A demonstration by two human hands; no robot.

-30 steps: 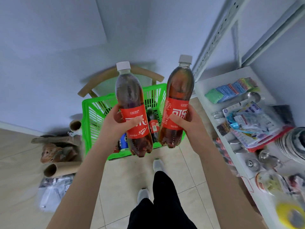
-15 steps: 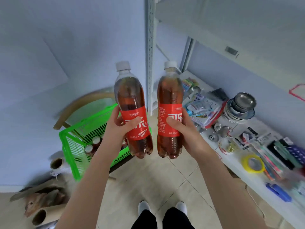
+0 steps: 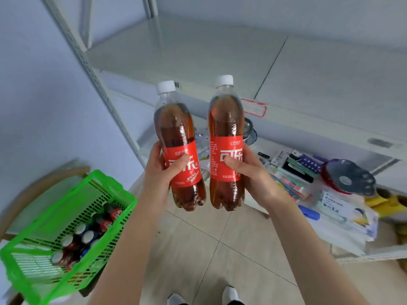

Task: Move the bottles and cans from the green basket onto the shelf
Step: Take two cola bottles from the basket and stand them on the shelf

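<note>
At the far left, low in the view, the green basket [image 3: 66, 227] sat tilted on a wooden chair [image 3: 26, 186], with several bottles and cans [image 3: 86, 236] crowded inside it, their caps and tops showing in red, white and blue. Just right of the basket, the left hand [image 3: 163, 172] was wrapped around the red label of the left cola bottle [image 3: 178, 146] — thumb across the front, fingers curled behind — and held it upright with a slight lean to the left, its white cap pointing up. Close beside it, not quite touching, stood the right cola bottle [image 3: 226, 144], gripped the same way at the label by the right hand [image 3: 251, 172], thumb pressed on the front. Both bottles hung in the air over the tiled floor [image 3: 211, 243], in front of the white shelf [image 3: 198, 53], whose upper board lay bare behind the caps. A red-framed tag [image 3: 253, 107] sat on that board's front edge. Further right, the lower shelf [image 3: 343, 245] carried a clutter of packets, pens and stationery — a stack of metal bowls [image 3: 248, 128] showed partly behind the right bottle, and a round grey lid [image 3: 350, 179] lay near the far right.
</note>
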